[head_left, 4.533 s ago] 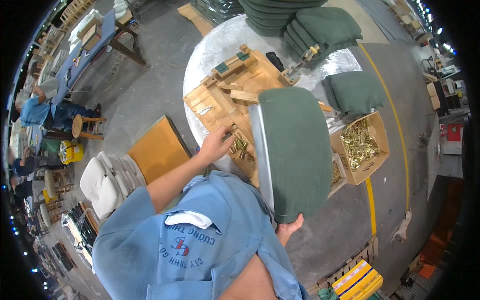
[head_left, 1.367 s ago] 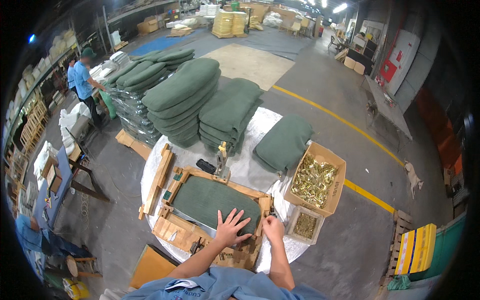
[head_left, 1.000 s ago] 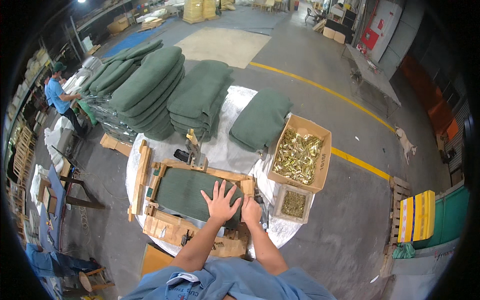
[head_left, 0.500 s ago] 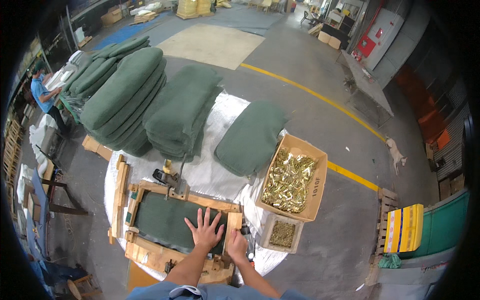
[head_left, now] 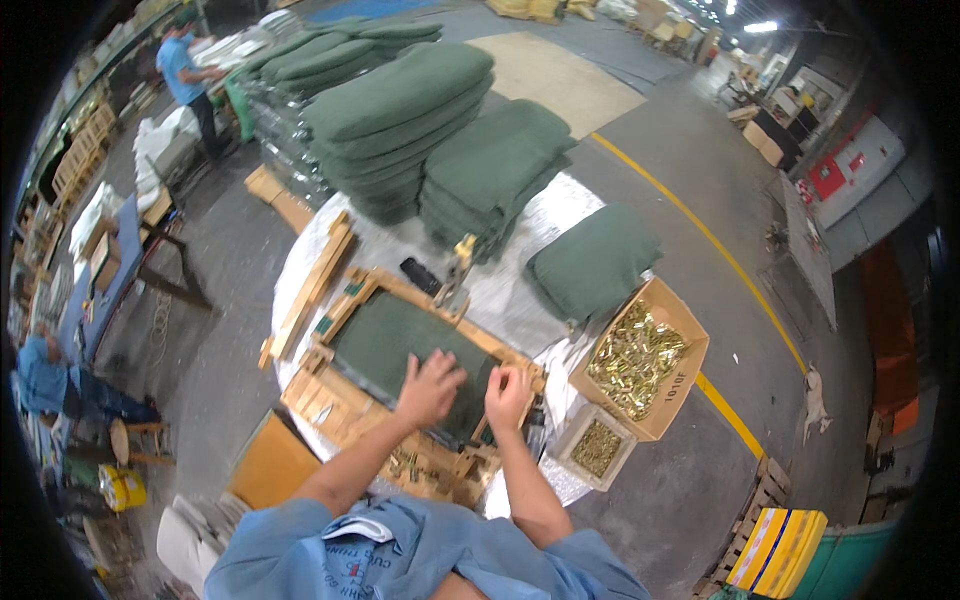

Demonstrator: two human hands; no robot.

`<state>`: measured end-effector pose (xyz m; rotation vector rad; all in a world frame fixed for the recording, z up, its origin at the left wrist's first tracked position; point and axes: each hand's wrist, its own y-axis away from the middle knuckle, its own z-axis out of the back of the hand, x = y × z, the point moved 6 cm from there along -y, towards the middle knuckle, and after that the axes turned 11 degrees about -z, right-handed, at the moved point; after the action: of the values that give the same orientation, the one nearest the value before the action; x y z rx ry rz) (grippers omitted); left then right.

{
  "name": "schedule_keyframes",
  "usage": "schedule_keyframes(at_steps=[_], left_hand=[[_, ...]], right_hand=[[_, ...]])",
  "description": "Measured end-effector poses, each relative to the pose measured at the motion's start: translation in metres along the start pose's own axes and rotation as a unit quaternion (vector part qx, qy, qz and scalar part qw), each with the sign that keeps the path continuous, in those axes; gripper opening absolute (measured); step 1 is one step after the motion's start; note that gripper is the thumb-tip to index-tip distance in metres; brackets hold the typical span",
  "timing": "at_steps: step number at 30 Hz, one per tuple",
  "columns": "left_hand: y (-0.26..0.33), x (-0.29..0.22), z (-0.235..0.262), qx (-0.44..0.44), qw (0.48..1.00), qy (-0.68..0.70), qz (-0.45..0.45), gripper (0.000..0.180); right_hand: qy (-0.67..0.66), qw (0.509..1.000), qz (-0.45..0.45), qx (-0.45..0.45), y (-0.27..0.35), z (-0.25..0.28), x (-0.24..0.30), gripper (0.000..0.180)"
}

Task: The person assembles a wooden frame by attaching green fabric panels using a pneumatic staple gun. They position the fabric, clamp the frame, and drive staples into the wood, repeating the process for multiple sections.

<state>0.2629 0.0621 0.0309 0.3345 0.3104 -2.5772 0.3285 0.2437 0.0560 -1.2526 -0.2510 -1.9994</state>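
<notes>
A dark green fabric panel [head_left: 400, 340] lies inside a wooden frame [head_left: 345, 400] on the silvery-covered round table. My left hand [head_left: 430, 388] rests on the panel, fingers apart, holding nothing. At the frame's right end, my right hand [head_left: 508, 398] is closed with its fingertips curled together; what they hold is hidden. A clamp with a yellow handle [head_left: 462, 262] stands at the frame's far side, beside a black object [head_left: 420, 275].
Stacked green cushions [head_left: 400, 95] and folded green pieces [head_left: 500, 165] sit behind the frame. On the right are a carton of brass-coloured metal parts [head_left: 683, 400] and a smaller box [head_left: 610, 478]. Wooden strips [head_left: 315, 285] lie left. Two people work at left; an animal [head_left: 816, 400] lies right.
My view has swung and tilted. My left hand's fingers are less spread on the panel. My right hand has shifted from gripping the light wooden bar to curled fingers at the frame's end.
</notes>
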Motion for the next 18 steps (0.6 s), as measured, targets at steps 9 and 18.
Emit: schedule_keyframes(at_steps=[9, 18], left_hand=[[0.098, 0.141, 0.038, -0.064, 0.946, -0.014, 0.316, 0.074], [0.062, 0.157, 0.078, -0.096, 0.944, -0.126, 0.289, 0.08]], right_hand=[[0.141, 0.985, 0.1, 0.02, 0.008, -0.026, 0.0, 0.048], [0.197, 0.978, 0.055, 0.037, 0.0, -0.032, -0.019, 0.051]])
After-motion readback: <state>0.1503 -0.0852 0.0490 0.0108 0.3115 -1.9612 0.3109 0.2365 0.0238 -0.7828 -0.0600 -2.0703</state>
